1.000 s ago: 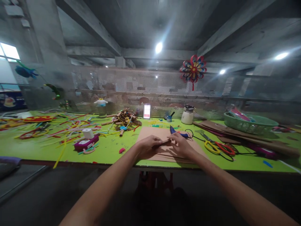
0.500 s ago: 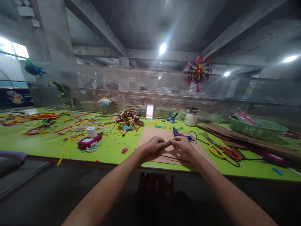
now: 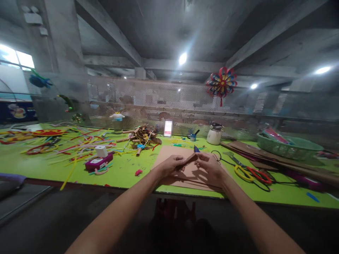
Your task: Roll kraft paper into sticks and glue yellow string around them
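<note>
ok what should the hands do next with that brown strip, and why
Probably hold the left hand steady and settle the right hand into a firm pinch at the brown strip's right end: the left fingers hold its other end above the brown sheets, while the right fingertips are at the right end, their grip unclear.

The blue tool point(image 3: 196, 149) is mostly hidden by the right hand point(image 3: 211, 165) and the brown strip point(image 3: 191, 159) partly by the left hand point(image 3: 172, 165), while the worktop point(image 3: 120, 173) is cropped at 2 sides.
</note>
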### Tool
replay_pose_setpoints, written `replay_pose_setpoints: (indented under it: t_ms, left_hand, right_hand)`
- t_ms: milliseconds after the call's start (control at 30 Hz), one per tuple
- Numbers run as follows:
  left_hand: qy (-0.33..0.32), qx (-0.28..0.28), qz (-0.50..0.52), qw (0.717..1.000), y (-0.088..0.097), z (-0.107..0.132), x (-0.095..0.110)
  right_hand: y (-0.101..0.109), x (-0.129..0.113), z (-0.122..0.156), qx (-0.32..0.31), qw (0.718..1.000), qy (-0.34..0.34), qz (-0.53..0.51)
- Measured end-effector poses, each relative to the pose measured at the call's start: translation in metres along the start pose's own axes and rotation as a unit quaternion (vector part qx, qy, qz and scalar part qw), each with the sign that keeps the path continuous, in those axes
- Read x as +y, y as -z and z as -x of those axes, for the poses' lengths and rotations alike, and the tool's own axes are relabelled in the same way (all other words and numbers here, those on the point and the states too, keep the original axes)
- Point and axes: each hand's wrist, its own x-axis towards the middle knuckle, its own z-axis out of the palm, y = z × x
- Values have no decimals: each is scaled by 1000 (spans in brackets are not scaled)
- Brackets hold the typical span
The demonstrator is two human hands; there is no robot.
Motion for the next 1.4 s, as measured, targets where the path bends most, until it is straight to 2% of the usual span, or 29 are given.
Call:
replay_pose_setpoints:
  t_ms: [100,200,333,500,600,700,800,867,1000,1133,1333,1400]
  left_hand:
    - [4,-40,89,995,-2,1,0]
    - [24,-85,133,987,0,5,2]
    - [57,-133,131,981,3,12,6]
    - [73,-162,110,978,-1,16,12]
    - [50,-125,101,986,-1,11,8]
    - [2,-8,68,998,5,1,0]
    - [-54,92,36,994,8,-5,-1]
    - [-91,98,-10,991,7,-6,3]
    - [-128,66,-99,985,4,-8,7]
    - [-145,135,-119,973,10,-14,0]
    - [-192,228,-84,951,15,-12,-1]
    - [-195,236,-70,949,14,-10,-1]
  right_hand:
    - [-9,-11,5,-135,990,17,20]
    - [-16,-27,4,-191,980,32,54]
    - [-27,-41,3,-213,972,58,83]
    - [-36,-39,3,-176,980,65,67]
    - [-34,-33,0,-139,984,63,86]
    - [-30,-27,-3,-109,987,47,112]
    - [-29,-24,-4,-104,981,9,162]
    - [-31,-24,-6,-122,971,-13,204]
    - [-41,-30,-13,-153,947,-13,282]
    - [-50,-39,-18,-166,931,-37,323]
    - [-53,-35,-11,-215,949,-39,228]
    - [-52,-30,-7,-197,957,-37,209]
